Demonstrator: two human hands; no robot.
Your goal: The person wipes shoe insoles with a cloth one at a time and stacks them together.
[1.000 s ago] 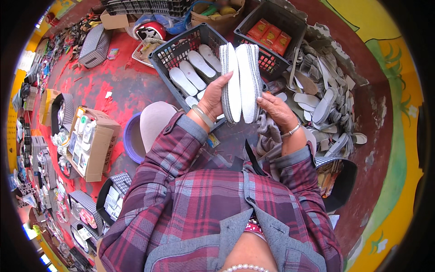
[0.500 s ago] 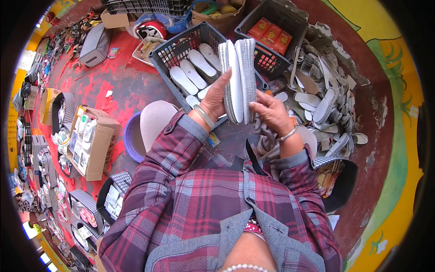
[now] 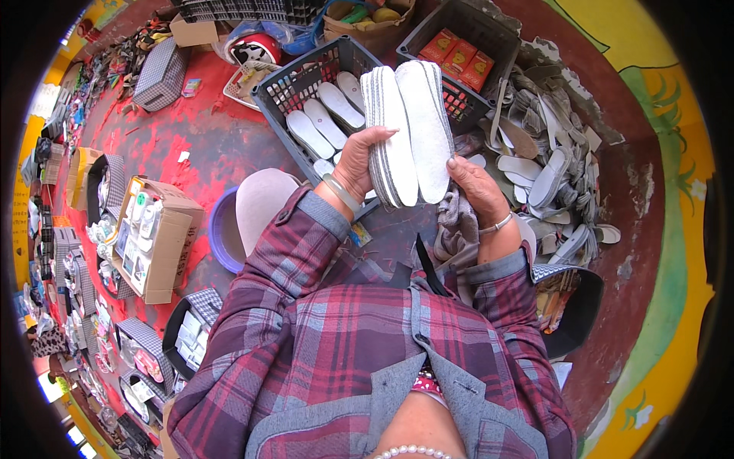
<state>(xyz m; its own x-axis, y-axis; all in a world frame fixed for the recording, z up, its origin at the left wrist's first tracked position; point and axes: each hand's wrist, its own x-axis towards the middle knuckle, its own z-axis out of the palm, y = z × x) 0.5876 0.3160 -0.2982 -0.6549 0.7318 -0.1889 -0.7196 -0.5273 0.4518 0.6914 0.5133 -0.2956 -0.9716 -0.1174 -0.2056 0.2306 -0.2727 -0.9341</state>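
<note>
Two stacks of white insoles with grey layered edges are held up side by side in front of me. My left hand (image 3: 356, 162) is closed around the left insole stack (image 3: 391, 145), its thumb lying across the top. My right hand (image 3: 479, 186) grips the right insole stack (image 3: 426, 130) along its outer edge, thumb on the white face; the fingers behind are hidden. Beyond them stands a dark plastic crate (image 3: 269, 107) with more white insoles (image 3: 311, 131) inside. Below the right hand hangs a grey-brown cloth (image 3: 456, 227).
A large heap of loose insoles (image 3: 547, 172) lies at the right by the wall. Another dark crate (image 3: 489, 42) holds red boxes (image 3: 459, 59). At the left are a purple basin (image 3: 222, 229), a cardboard box (image 3: 172, 252) of packaged goods and a checked storage box (image 3: 160, 75).
Both insole stacks have turned so their white top faces show more broadly. The right stack's upper end has swung to the right, and my right hand has shifted slightly outward with it.
</note>
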